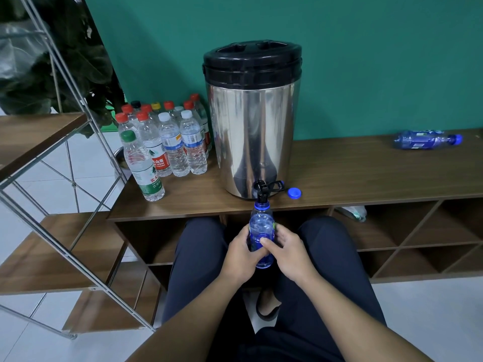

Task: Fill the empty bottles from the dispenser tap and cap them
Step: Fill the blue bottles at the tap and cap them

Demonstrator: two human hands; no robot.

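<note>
One long brown wooden surface (366,176) carries everything we see: the tall steel dispenser with its black lid (252,121) stands at the front edge, so its black tap (262,190) overhangs open space. Left of it stands a cluster of capped clear plastic bottles (167,142); far right a capped blue bottle (427,139) lies on its side. We hold the uncapped blue plastic bottle (261,231) upright beneath the tap, left hand (241,253) and right hand (288,253) both wrapped round its body, a steady grip for filling. Its small blue cap (294,192) waits beside the dispenser.
</note>
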